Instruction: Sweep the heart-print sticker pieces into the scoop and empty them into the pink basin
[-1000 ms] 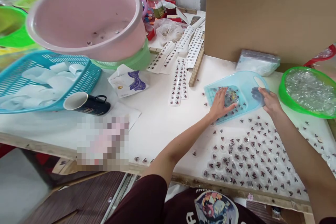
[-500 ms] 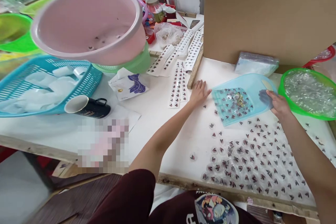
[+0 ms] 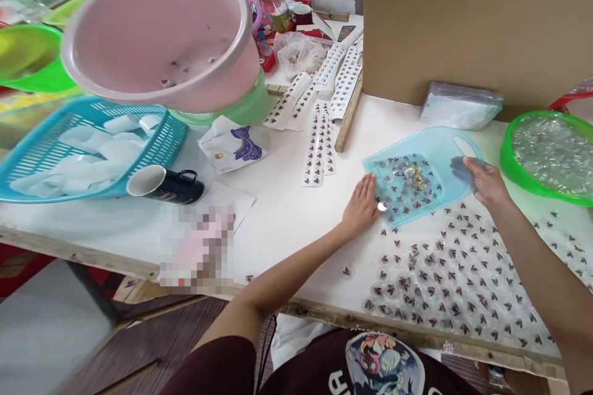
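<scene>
My right hand (image 3: 484, 182) grips the handle end of a translucent blue plastic scoop (image 3: 419, 166) that lies tilted on the white table (image 3: 287, 210). The scoop holds several small clear domed pieces with dark prints. My left hand (image 3: 361, 207) rests flat on the table with fingers stretched out, fingertips at the scoop's front left edge, next to one clear piece. Many more of these clear printed pieces (image 3: 454, 278) lie spread over the table in front of me.
Strips of printed stickers (image 3: 319, 142) and a wooden stick (image 3: 348, 114) lie behind the scoop. A cardboard wall (image 3: 463, 18) stands at the back. A green bowl (image 3: 546, 157) of clear pieces is right. Pink basin (image 3: 162, 37), blue basket (image 3: 88, 148) and black mug (image 3: 164, 185) are left.
My left hand went from inside the scoop out to the left near the sticker strips, then came back to the scoop's front edge. The right hand kept hold of the scoop.
</scene>
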`<state>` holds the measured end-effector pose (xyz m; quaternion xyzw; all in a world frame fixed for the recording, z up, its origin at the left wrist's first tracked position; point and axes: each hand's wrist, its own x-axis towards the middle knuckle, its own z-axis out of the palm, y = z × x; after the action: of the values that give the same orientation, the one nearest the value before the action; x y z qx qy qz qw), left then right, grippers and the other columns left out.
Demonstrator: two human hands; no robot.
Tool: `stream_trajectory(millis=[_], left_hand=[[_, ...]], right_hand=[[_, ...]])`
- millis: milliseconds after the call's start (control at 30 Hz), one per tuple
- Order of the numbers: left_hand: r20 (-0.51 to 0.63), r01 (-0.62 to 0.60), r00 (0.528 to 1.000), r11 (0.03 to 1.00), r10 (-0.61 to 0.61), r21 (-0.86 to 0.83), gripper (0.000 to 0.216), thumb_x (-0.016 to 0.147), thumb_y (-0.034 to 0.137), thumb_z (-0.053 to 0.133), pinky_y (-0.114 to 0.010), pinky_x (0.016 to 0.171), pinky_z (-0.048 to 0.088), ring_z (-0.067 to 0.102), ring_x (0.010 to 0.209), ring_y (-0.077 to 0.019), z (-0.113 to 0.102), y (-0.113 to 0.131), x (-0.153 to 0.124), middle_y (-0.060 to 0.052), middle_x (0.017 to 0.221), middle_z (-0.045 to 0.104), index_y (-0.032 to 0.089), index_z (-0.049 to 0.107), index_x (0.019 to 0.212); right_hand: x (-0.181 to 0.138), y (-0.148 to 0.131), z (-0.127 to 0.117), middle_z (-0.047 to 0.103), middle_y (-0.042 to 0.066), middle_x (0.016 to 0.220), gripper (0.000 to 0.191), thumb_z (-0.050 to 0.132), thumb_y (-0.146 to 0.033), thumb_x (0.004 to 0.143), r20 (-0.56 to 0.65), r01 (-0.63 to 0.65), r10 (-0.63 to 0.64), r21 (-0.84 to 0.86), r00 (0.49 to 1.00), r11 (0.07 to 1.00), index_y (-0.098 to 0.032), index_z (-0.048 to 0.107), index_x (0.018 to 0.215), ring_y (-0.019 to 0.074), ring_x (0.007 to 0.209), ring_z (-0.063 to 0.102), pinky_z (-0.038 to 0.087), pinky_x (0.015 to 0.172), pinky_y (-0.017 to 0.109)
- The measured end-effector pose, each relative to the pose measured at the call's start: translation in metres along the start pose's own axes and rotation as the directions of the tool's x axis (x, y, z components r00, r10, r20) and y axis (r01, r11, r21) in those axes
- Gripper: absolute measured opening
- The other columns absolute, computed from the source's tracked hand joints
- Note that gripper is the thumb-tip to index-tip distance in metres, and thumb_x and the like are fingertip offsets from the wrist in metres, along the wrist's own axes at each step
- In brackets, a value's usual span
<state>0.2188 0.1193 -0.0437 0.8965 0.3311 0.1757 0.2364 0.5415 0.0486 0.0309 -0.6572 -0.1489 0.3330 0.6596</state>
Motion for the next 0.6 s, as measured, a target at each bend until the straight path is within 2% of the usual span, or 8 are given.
stream_trajectory(millis=[67, 200, 400, 500, 600], left_hand=[[-0.08, 0.02, 0.996, 0.996, -0.027, -0.086, 0.073, 0.105, 0.052, 0.031, -0.055, 0.127, 0.022, 0.016, 0.159, -0.0331, 0.011, 0.015, 0.006, -0.025, 0.167, 0.025, 0.009, 0.013, 0.161], [-0.206, 0.065, 0.97, 0.955, -0.129, -0.291, 0.07, 0.105, 0.057, 0.032, -0.056, 0.125, 0.027, 0.023, 0.157, -0.0318, 0.025, 0.04, 0.021, -0.023, 0.163, 0.033, 0.015, 0.02, 0.159], [-0.288, 0.075, 0.926, 0.867, -0.244, -0.493, 0.071, 0.102, 0.067, 0.028, -0.055, 0.122, 0.031, 0.034, 0.151, -0.032, 0.03, 0.062, 0.05, -0.023, 0.156, 0.043, 0.016, 0.032, 0.152], [-0.27, 0.063, 0.932, 0.84, -0.243, -0.539, 0.071, 0.102, 0.067, 0.026, -0.055, 0.123, 0.028, 0.033, 0.152, -0.0318, 0.023, 0.073, 0.066, -0.022, 0.156, 0.043, 0.016, 0.034, 0.15], [-0.213, -0.006, 0.968, 0.839, -0.13, -0.544, 0.067, 0.103, 0.066, 0.026, -0.059, 0.127, 0.013, 0.039, 0.149, -0.0317, -0.005, 0.083, 0.075, -0.019, 0.152, 0.05, 0.018, 0.04, 0.147]], right_hand=[[-0.002, 0.004, 0.003, 0.074, 0.003, 0.073, 0.024, 0.092, -0.028, 0.067, 0.006, 0.004, -0.004, 0.011, 1.0, 1.0, -0.019, 0.073, 0.079, 0.0191, 0.07, 0.073, 0.064, 0.068, 0.032], [-0.005, 0.006, 0.006, 0.074, 0.003, 0.074, 0.026, 0.093, -0.029, 0.065, -0.001, -0.002, 0.002, 0.039, 1.0, 0.999, -0.019, 0.073, 0.079, 0.0197, 0.07, 0.074, 0.065, 0.068, 0.033], [-0.012, 0.003, 0.004, 0.075, 0.004, 0.075, 0.023, 0.091, -0.026, 0.068, -0.016, -0.049, 0.051, 0.068, 0.999, 0.996, -0.017, 0.073, 0.079, 0.0163, 0.067, 0.073, 0.064, 0.067, 0.028], [-0.016, 0.004, 0.001, 0.076, 0.003, 0.076, 0.02, 0.088, -0.025, 0.071, -0.023, -0.1, 0.102, 0.083, 0.995, 0.992, -0.018, 0.072, 0.08, 0.0144, 0.067, 0.073, 0.064, 0.067, 0.025], [-0.018, 0.005, -0.003, 0.076, 0.001, 0.075, 0.015, 0.083, -0.028, 0.077, -0.002, -0.149, 0.15, 0.089, 0.989, 0.985, -0.02, 0.071, 0.08, 0.0142, 0.066, 0.073, 0.065, 0.068, 0.026]])
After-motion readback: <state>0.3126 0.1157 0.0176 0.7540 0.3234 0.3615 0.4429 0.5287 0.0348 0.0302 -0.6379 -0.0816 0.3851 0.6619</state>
